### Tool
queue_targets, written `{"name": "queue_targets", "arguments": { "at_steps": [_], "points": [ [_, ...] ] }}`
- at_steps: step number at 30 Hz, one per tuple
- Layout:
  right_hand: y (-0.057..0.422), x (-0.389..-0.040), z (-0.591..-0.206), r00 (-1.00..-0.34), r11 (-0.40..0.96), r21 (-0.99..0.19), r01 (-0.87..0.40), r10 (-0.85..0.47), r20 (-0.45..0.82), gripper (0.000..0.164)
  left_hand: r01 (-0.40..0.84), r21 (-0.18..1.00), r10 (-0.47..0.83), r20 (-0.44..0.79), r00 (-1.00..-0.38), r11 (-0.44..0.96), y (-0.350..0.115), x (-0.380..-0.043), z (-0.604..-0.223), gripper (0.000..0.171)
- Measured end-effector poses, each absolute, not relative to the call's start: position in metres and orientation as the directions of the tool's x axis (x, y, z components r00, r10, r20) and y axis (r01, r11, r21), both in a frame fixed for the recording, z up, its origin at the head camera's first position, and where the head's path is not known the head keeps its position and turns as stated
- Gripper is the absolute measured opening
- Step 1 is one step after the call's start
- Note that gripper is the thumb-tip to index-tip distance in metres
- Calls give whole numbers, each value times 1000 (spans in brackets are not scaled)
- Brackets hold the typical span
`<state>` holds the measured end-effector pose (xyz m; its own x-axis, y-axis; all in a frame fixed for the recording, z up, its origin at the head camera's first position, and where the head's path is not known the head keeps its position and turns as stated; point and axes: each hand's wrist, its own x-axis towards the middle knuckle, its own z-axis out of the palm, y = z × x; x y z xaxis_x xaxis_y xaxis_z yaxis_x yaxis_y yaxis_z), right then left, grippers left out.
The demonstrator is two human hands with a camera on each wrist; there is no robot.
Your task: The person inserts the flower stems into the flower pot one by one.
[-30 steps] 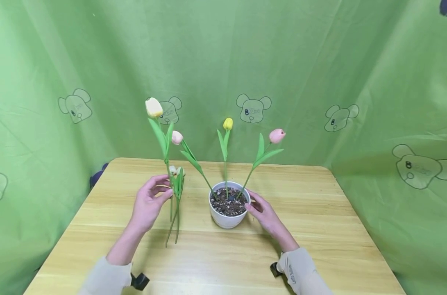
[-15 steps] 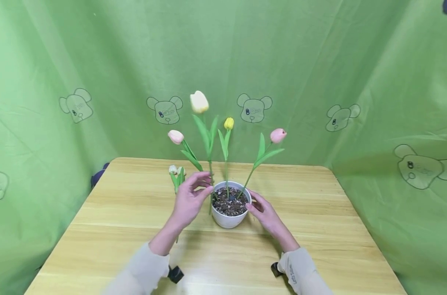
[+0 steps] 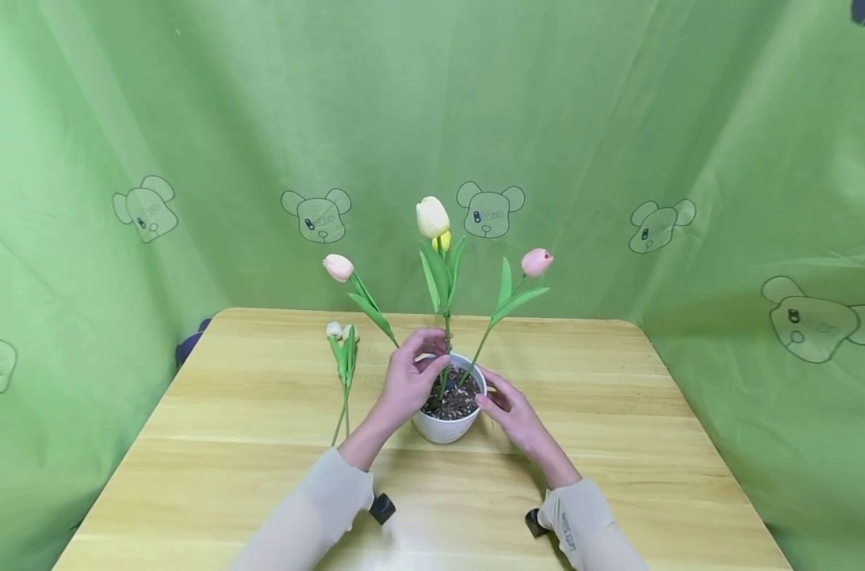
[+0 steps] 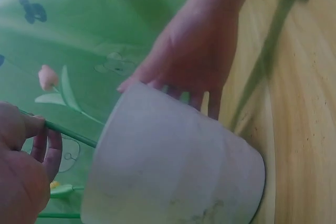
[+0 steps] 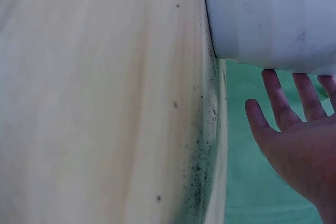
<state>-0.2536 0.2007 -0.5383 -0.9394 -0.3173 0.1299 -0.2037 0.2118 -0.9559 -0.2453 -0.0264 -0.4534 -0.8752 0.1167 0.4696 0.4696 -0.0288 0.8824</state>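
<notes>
My left hand (image 3: 406, 382) pinches the green stem of a white artificial tulip (image 3: 433, 217) between thumb and fingers. The stem's lower part reaches over the soil (image 3: 455, 406) in a white flowerpot (image 3: 442, 431); whether its tip is in the soil I cannot tell. Against the pot's right side, my right hand (image 3: 514, 416) rests with spread, fairly straight fingers, the thumb by the rim. A pale pink tulip (image 3: 338, 267) leans left from the pot, and a pink tulip (image 3: 537, 262) leans right. Behind the white bloom, a yellow tulip (image 3: 444, 242) is partly hidden.
Left of the pot, whitish tulips (image 3: 343, 361) lie on the wooden table (image 3: 211, 444) with crossed stems. A green curtain (image 3: 575, 103) printed with bear heads surrounds the table's back and sides. Each wrist carries a small black camera.
My left hand has carried the white tulip rightward, from beside the loose tulips to above the pot. My right hand has stayed at the pot's side.
</notes>
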Motion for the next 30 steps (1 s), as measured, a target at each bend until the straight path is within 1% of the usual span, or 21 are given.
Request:
{"name": "queue_targets", "arguments": {
  "at_steps": [6,17,23,30],
  "points": [
    [200,-253,-539,-937,202,-956,-210,-320,138,56,481,877,113,477,-871,5,-25,-251,-460,34],
    [200,-250,-538,-947,227,-957,-183,-303,109,55,515,853,141,502,-853,79,-23,-255,-471,33],
    [200,-250,-537,-948,232,-958,-168,-303,93,55,528,839,161,508,-846,131,-22,-257,-477,35],
    [202,-252,-538,-945,225,-956,-187,-308,113,55,565,795,189,533,-825,223,-21,-258,-480,34]
  ]
}}
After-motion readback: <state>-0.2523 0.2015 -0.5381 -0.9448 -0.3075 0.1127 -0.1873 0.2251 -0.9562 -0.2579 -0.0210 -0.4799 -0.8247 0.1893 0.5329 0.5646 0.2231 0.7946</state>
